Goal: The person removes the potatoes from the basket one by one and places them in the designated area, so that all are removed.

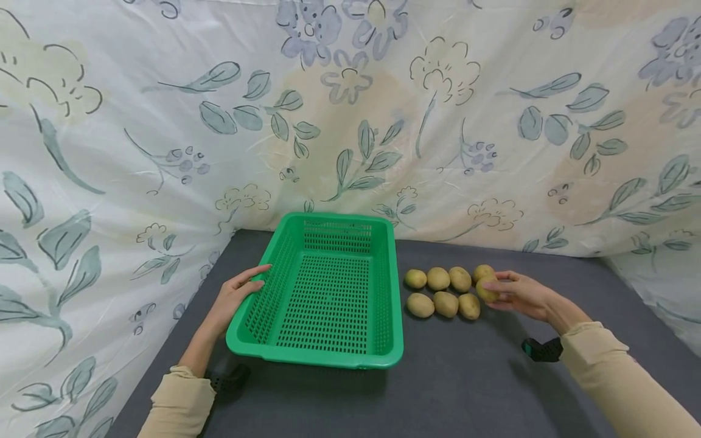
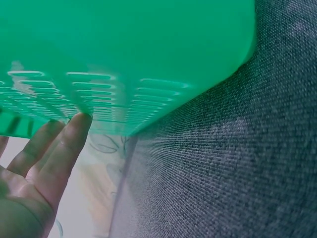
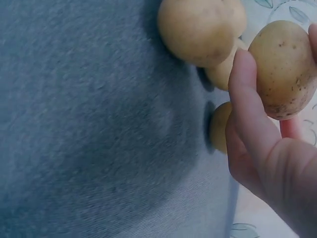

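On the left stands a green perforated plastic basket (image 1: 233, 337) with nothing inside. My left hand (image 1: 232, 298) holds its left rim; in the left wrist view the fingers (image 2: 64, 153) reach up against the outer wall. My right hand (image 1: 520, 295) holds a yellow-brown potato (image 1: 487, 289) between thumb and fingers, raised above the table. The right wrist view shows this potato (image 3: 282, 69) speckled with dark spots. Left of the right hand lie several more potatoes in two rough rows, among them a back one (image 1: 438, 278) and a front one (image 1: 420, 305).
Everything stands on a dark grey cloth-covered table (image 1: 449, 383). A floral curtain (image 1: 350, 134) hangs along the table's back and sides. The potato rows lie close to the basket's right wall.
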`<state>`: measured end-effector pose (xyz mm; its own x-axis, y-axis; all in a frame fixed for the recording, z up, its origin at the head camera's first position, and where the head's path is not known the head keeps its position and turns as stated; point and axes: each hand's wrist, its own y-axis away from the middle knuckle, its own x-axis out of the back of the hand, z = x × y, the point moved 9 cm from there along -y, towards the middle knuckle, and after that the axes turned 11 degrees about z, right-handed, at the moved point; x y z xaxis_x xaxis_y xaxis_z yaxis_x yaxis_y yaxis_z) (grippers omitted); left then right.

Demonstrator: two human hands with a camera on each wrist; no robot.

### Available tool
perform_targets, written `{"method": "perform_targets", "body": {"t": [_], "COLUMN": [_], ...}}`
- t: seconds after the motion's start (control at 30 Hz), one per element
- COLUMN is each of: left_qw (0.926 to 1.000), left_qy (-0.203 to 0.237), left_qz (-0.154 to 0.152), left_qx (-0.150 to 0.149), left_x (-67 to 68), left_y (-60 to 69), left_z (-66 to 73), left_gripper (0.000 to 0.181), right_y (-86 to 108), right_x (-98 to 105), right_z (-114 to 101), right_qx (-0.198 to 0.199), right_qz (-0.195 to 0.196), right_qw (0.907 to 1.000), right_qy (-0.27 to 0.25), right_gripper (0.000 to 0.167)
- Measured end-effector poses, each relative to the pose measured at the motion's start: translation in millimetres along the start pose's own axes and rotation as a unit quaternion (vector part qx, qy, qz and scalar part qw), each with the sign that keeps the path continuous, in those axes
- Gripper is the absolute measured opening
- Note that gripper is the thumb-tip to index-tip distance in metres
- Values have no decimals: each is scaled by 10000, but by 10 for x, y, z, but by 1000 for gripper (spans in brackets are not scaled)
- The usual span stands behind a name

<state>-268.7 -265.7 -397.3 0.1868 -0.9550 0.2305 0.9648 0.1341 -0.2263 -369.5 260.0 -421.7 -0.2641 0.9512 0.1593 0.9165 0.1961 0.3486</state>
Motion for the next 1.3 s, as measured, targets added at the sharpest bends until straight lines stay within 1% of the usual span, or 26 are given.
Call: {"method": "perform_targets", "body": {"t": [0.23, 0.47, 0.63, 0.83, 1.0, 1.1, 1.3], "left_qw": [10000, 10000, 10000, 10000, 10000, 10000, 10000], "left_qy": [-13, -8, -10, 14, -3, 25, 62], "left_qz": [39, 9, 16, 8, 11, -6, -12], "left_qx": [1, 21, 63, -15, -57, -68, -71], "left_x": [9, 1, 2, -5, -5, -8, -16], "left_y": [9, 6, 8, 8, 9, 13, 6], "left_z": [27, 30, 23, 28, 28, 29, 24], "left_gripper": [49, 48, 48, 48, 47, 47, 47], "right_y": [13, 36, 44, 27, 25, 30, 56], "right_x": [63, 96, 124, 136, 138, 142, 131], "right_z": [109, 200, 253, 319, 346, 352, 321], "right_qx": [-71, -157, -172, -180, -142, -157, -151], "right_qz": [167, 238, 301, 339, 373, 446, 552], "right_qw": [9998, 9996, 9991, 9982, 9966, 9958, 9922], "right_qy": [19, 76, 256, 462, 717, 786, 1104], "right_gripper": [74, 75, 77, 78, 73, 68, 68]}}
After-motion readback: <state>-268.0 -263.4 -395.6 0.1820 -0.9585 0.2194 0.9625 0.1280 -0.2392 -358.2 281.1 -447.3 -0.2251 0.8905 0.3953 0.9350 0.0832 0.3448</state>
